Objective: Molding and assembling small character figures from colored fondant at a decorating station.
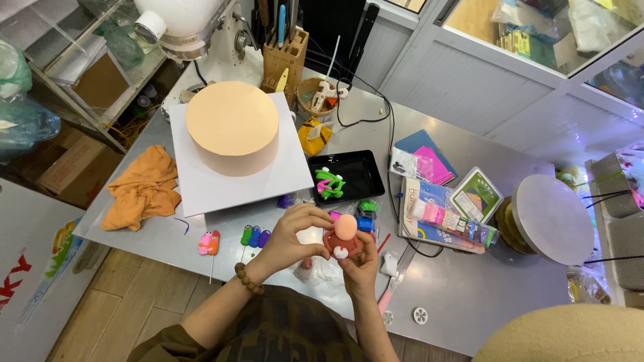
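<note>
While right hand [359, 265] grips the red clay figure [343, 243] above the desk [469, 295], left hand [295, 231] pinches its peach head [346, 226]; shaping step, I'd say; next needs light, steady pressure.

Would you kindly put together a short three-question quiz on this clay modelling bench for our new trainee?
1. True or false: the peach round cake stands on a white square board.
2. Which lies left of that board? A) orange cloth B) black tray C) knife block
3. What do the left hand and right hand hold between them?

Key:
1. True.
2. A.
3. A red clay figure with a peach ball on top and a white spot at the front.
</note>
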